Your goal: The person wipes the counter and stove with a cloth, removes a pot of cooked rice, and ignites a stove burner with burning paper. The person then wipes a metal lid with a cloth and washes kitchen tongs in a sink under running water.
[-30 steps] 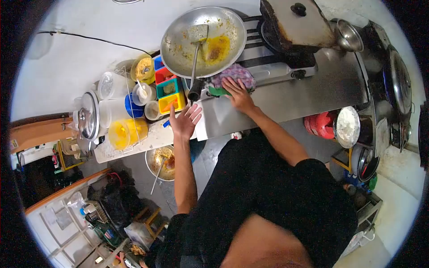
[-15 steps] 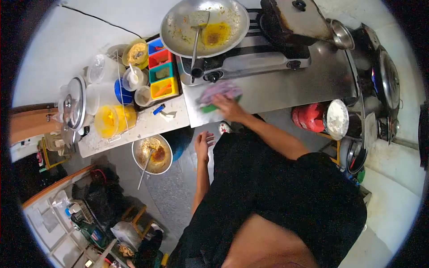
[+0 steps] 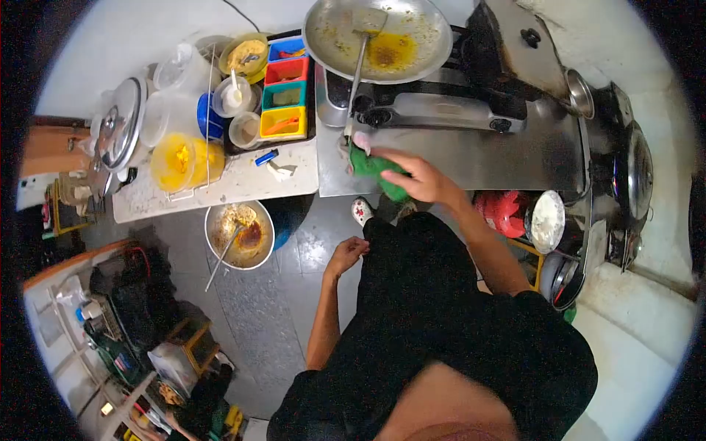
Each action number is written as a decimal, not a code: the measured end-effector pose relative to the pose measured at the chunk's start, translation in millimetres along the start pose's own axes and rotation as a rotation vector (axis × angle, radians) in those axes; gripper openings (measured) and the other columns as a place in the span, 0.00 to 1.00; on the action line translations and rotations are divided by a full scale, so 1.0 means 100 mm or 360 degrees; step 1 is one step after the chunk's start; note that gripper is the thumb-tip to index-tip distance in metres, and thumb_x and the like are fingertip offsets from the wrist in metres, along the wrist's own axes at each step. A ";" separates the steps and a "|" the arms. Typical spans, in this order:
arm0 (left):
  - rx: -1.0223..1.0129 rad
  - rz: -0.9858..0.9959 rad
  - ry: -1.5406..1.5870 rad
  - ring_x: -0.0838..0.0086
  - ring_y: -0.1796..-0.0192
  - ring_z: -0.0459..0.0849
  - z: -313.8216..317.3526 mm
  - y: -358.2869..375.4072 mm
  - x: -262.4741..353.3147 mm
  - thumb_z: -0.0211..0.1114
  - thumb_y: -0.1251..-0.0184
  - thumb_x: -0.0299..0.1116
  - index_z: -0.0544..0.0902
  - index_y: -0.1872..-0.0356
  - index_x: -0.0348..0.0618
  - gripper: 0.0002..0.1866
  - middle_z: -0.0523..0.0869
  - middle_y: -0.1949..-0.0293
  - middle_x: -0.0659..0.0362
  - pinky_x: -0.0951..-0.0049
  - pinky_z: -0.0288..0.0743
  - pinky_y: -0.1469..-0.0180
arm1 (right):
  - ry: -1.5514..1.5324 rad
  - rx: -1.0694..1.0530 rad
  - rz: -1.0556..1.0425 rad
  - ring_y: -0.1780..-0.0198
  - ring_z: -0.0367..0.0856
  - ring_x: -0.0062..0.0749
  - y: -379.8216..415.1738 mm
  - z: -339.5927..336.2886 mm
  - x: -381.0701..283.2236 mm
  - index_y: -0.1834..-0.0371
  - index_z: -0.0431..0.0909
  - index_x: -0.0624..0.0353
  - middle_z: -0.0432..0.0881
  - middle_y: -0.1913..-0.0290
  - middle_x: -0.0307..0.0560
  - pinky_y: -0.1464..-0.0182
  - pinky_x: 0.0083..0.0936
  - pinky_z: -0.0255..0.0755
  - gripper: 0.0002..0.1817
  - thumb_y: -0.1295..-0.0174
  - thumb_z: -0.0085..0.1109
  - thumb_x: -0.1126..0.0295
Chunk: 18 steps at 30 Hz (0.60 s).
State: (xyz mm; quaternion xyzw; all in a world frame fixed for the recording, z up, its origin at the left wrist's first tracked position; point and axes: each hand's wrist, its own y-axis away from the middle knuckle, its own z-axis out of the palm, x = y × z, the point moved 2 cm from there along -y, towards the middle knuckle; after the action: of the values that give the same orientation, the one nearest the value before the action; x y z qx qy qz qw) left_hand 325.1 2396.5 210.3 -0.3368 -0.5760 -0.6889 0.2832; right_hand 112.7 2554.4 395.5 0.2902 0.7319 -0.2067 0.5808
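Note:
My right hand (image 3: 421,178) holds a green and pink cloth (image 3: 375,169) at the left end of the steel counter (image 3: 471,158), just in front of the stove. The cloth is close to the handle of the spatula (image 3: 359,73), which rests in a large wok (image 3: 434,44) with yellow oil. My left hand (image 3: 347,256) hangs over the floor in front of my body, its fingers bent; whether anything is in them I cannot make out.
Left of the stove, a pale board (image 3: 147,202) bears coloured bins (image 3: 285,97), tubs and a yellow container (image 3: 176,165). A bowl (image 3: 239,257) stands below. White powder fills a bowl (image 3: 547,220) at right. A co-worker's arm (image 3: 176,422) shows bottom left.
My right hand has moved the cloth toward the spatula handle, and more of its green side shows. My left hand is lower and its fingers are more bent. The whole view has shifted.

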 end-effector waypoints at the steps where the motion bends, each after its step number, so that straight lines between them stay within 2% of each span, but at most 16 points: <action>1: 0.0034 0.0095 -0.0061 0.77 0.63 0.82 0.03 -0.02 0.02 0.57 0.33 0.36 0.80 0.62 0.38 0.11 0.84 0.67 0.59 0.77 0.74 0.62 | 0.0431 0.0024 -0.0233 0.42 0.70 0.33 -0.02 -0.08 -0.16 0.41 0.68 0.62 0.74 0.44 0.47 0.38 0.35 0.60 0.23 0.36 0.52 0.61; 2: 0.0044 0.0133 -0.0230 0.77 0.66 0.81 0.05 -0.07 0.05 0.59 0.34 0.36 0.80 0.63 0.35 0.12 0.85 0.69 0.57 0.77 0.73 0.64 | 0.0865 0.0064 -0.0466 0.36 0.66 0.39 -0.02 -0.14 -0.24 0.41 0.68 0.60 0.71 0.39 0.51 0.33 0.41 0.54 0.24 0.38 0.53 0.59; 3: 0.0033 0.0138 -0.0242 0.77 0.66 0.81 0.06 -0.14 0.10 0.59 0.34 0.36 0.80 0.63 0.35 0.12 0.85 0.69 0.57 0.77 0.73 0.64 | 0.0870 0.0080 -0.0463 0.36 0.66 0.39 -0.06 -0.12 -0.15 0.41 0.68 0.60 0.71 0.39 0.51 0.33 0.41 0.54 0.24 0.38 0.53 0.59; 5: -0.0109 0.0297 -0.0716 0.71 0.69 0.82 0.12 -0.25 0.23 0.61 0.36 0.36 0.81 0.64 0.35 0.12 0.84 0.70 0.53 0.71 0.74 0.65 | 0.1287 -0.0097 -0.0499 0.31 0.56 0.43 -0.18 0.14 0.28 0.39 0.68 0.58 0.66 0.35 0.49 0.31 0.52 0.42 0.29 0.41 0.53 0.52; 6: -0.0135 0.0289 -0.0736 0.71 0.69 0.82 0.18 -0.27 0.33 0.61 0.36 0.36 0.81 0.64 0.35 0.12 0.84 0.70 0.53 0.71 0.74 0.65 | 0.1409 -0.0088 -0.0416 0.30 0.54 0.45 -0.18 0.23 0.52 0.39 0.67 0.58 0.65 0.35 0.51 0.31 0.55 0.39 0.33 0.42 0.53 0.47; 8: 0.0227 0.0589 -0.1023 0.63 0.68 0.82 0.27 -0.34 0.74 0.62 0.38 0.39 0.81 0.65 0.37 0.13 0.84 0.70 0.51 0.66 0.74 0.64 | 0.1269 0.0061 -0.0354 0.31 0.56 0.45 0.00 0.27 0.65 0.39 0.68 0.58 0.66 0.35 0.51 0.31 0.53 0.41 0.33 0.43 0.55 0.48; 9: 0.0358 0.0826 -0.1046 0.59 0.64 0.82 0.31 -0.41 0.93 0.62 0.39 0.40 0.81 0.64 0.39 0.14 0.84 0.65 0.50 0.65 0.74 0.60 | 0.1133 0.0167 -0.0316 0.32 0.59 0.45 0.10 0.26 0.67 0.39 0.68 0.58 0.66 0.36 0.52 0.31 0.50 0.43 0.33 0.44 0.57 0.49; 10: 0.0489 0.1057 -0.1061 0.55 0.60 0.81 0.35 -0.45 1.07 0.62 0.39 0.42 0.82 0.62 0.41 0.14 0.84 0.61 0.49 0.63 0.73 0.56 | 0.1008 0.0262 -0.0375 0.36 0.65 0.46 0.27 0.16 0.54 0.40 0.69 0.58 0.69 0.38 0.53 0.32 0.46 0.51 0.33 0.44 0.59 0.50; 11: 0.0465 0.1061 -0.1078 0.55 0.60 0.81 0.37 -0.52 1.17 0.62 0.39 0.42 0.82 0.62 0.41 0.14 0.84 0.61 0.49 0.63 0.73 0.56 | 0.1003 0.0290 -0.0365 0.36 0.65 0.46 0.49 0.13 0.61 0.40 0.69 0.58 0.69 0.38 0.53 0.32 0.46 0.51 0.33 0.44 0.59 0.50; 13: 0.0465 0.1271 -0.1329 0.54 0.42 0.72 0.44 -0.73 1.45 0.58 0.38 0.49 0.78 0.51 0.46 0.22 0.74 0.42 0.47 0.56 0.65 0.42 | 0.0387 0.0232 0.0143 0.41 0.71 0.48 0.99 -0.04 0.96 0.42 0.70 0.60 0.72 0.42 0.55 0.37 0.39 0.60 0.33 0.45 0.60 0.50; 15: 0.0732 0.0870 -0.2060 0.51 0.30 0.55 0.41 -1.09 1.23 0.51 0.37 0.56 0.68 0.37 0.52 0.30 0.55 0.30 0.49 0.43 0.47 0.34 | 0.0363 0.0187 0.0515 0.44 0.73 0.48 1.69 -0.14 1.45 0.43 0.71 0.60 0.75 0.46 0.56 0.40 0.35 0.65 0.32 0.45 0.59 0.49; 17: 0.0800 0.0840 -0.2490 0.50 0.27 0.44 0.29 -1.42 1.11 0.45 0.35 0.60 0.56 0.30 0.56 0.35 0.46 0.28 0.52 0.34 0.36 0.34 | 0.0860 0.0116 0.0822 0.44 0.73 0.48 2.61 -0.09 1.84 0.44 0.72 0.59 0.76 0.47 0.58 0.41 0.35 0.65 0.32 0.45 0.58 0.47; 18: 0.0846 0.0837 -0.2457 0.49 0.27 0.43 0.28 -1.50 1.15 0.46 0.35 0.60 0.55 0.30 0.58 0.35 0.46 0.28 0.52 0.33 0.36 0.35 | 0.0655 0.0069 0.0963 0.44 0.73 0.46 3.11 0.01 2.20 0.43 0.71 0.58 0.76 0.47 0.57 0.41 0.35 0.64 0.33 0.45 0.57 0.45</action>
State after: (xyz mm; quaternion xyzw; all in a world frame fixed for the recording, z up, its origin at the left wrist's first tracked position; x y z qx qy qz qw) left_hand 141.6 2449.9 214.4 -0.7565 -0.6529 -0.0207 0.0319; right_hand 286.1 2826.4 192.7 0.5414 0.7099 0.0218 0.4500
